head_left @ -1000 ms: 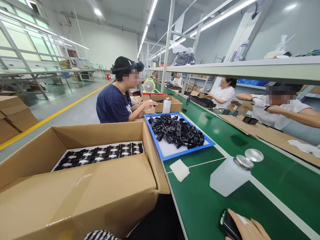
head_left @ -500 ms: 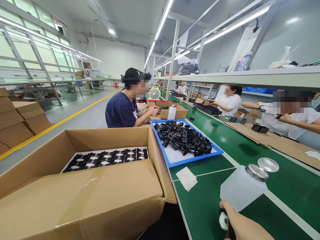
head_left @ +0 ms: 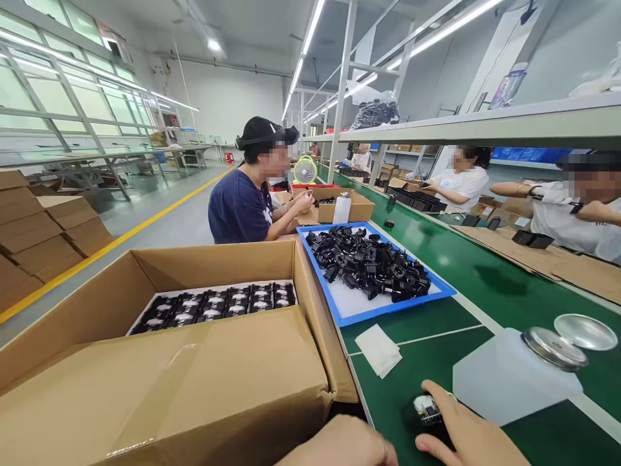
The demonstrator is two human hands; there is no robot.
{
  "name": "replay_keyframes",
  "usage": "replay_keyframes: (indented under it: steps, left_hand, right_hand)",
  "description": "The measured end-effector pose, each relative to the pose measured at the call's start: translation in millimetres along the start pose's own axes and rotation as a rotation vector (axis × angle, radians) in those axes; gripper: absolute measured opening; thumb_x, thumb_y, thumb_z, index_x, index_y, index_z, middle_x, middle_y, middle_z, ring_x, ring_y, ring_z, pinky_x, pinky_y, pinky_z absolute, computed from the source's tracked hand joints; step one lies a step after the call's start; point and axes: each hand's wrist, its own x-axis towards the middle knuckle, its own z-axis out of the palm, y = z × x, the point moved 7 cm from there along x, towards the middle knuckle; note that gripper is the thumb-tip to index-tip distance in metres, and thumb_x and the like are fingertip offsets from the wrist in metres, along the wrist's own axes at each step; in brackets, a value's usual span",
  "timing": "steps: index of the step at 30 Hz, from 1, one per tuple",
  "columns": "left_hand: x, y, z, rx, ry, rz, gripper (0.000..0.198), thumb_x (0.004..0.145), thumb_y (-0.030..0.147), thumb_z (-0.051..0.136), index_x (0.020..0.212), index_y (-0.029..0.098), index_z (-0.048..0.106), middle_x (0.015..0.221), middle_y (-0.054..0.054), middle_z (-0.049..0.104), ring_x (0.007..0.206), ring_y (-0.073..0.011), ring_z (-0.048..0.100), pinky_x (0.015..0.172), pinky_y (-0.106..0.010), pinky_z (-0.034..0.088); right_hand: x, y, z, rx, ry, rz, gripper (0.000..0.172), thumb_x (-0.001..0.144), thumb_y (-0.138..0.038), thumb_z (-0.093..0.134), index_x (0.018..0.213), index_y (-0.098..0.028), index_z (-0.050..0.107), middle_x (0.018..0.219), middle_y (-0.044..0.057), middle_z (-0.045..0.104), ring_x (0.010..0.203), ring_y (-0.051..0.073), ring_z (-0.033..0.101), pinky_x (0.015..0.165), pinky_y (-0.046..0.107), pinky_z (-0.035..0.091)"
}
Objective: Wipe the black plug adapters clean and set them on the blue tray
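Note:
At the bottom edge my right hand (head_left: pixel 468 430) is closed round a small black part (head_left: pixel 429 414) with a silvery end, held just above the green table (head_left: pixel 504 291). My left hand (head_left: pixel 342 443) has come in beside it, showing only its back; its fingers are hidden. A white plastic bottle (head_left: pixel 509 375) with an open metal lid stands just right of my right hand. A folded white cloth (head_left: pixel 379 349) lies ahead of my hands. Beyond it a blue tray (head_left: pixel 349 314) holds a heap of black parts (head_left: pixel 371 262).
A large open cardboard box (head_left: pixel 213 369) on my left holds rows of black parts (head_left: pixel 218 304). A person in a dark shirt and black cap (head_left: pixel 245 204) sits further along; other people (head_left: pixel 460 181) work across the table. Flat cartons (head_left: pixel 43 226) are stacked at far left.
My left hand has come into view at the bottom. My right hand with the black part has shifted left and lower. The view has swung right and nearer to the bottle.

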Motion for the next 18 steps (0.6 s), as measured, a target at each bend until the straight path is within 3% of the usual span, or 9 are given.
replay_keyframes:
  steps: [3,6,9,12,15,18]
  left_hand:
    - [11.0,3.6,-26.4,0.011,0.275,-0.084,0.017,0.061,0.031,0.056,0.074,0.021,0.052,0.072,0.001,0.052,0.071,-0.0135,0.046,0.062,-0.023,0.038]
    - [25.0,11.1,-31.4,-0.006,0.475,-0.128,0.043,0.05,0.033,0.064,0.087,0.02,0.048,0.09,-0.003,0.049,0.083,-0.0185,0.043,0.072,-0.029,0.036]
    - [42.2,16.7,-20.9,-0.006,0.498,-0.151,0.057,0.045,0.04,0.066,0.094,0.019,0.046,0.097,-0.006,0.046,0.087,-0.0227,0.04,0.078,-0.037,0.032]
    - [52.6,14.0,-18.3,-0.003,0.488,-0.196,0.045,0.049,0.039,0.064,0.087,0.02,0.05,0.087,-0.004,0.051,0.083,-0.0227,0.042,0.076,-0.04,0.032]
    - [53.5,8.7,-29.2,-0.016,0.498,-0.164,0.032,0.055,0.032,0.06,0.084,0.021,0.052,0.083,-0.003,0.052,0.082,-0.0207,0.043,0.073,-0.036,0.035]
    - [47.9,5.4,-45.7,0.017,0.57,-0.094,0.032,0.056,0.025,0.06,0.086,0.02,0.052,0.088,-0.003,0.052,0.087,-0.0197,0.041,0.081,-0.035,0.032]
  right_hand:
    - [5.0,2.4,-13.8,-0.036,-0.085,0.012,0.039,0.066,-0.041,0.042,0.099,-0.023,0.05,0.082,0.005,0.061,0.064,0.023,0.057,0.052,0.031,0.044]
    - [21.5,3.2,-22.2,-0.047,-0.158,0.129,0.039,0.071,-0.038,0.033,0.102,-0.019,0.047,0.09,0.009,0.057,0.066,0.023,0.057,0.053,0.032,0.042]
    - [45.2,-2.3,-15.4,-0.018,-0.256,0.259,0.036,0.076,-0.03,0.025,0.104,-0.015,0.042,0.096,0.011,0.053,0.073,0.021,0.056,0.055,0.03,0.041]
    - [69.2,-9.5,-1.1,-0.058,-0.301,0.314,0.034,0.075,-0.03,0.03,0.1,-0.011,0.043,0.096,0.014,0.05,0.078,0.023,0.053,0.057,0.03,0.039]
    - [87.3,-11.3,11.6,-0.054,-0.282,0.319,0.031,0.07,-0.031,0.039,0.092,-0.009,0.046,0.09,0.015,0.05,0.078,0.024,0.052,0.056,0.029,0.037]
    - [98.1,-11.2,17.8,0.045,-0.24,0.271,0.018,0.065,-0.025,0.046,0.075,-0.011,0.049,0.073,0.009,0.052,0.067,0.02,0.051,0.052,0.024,0.034]
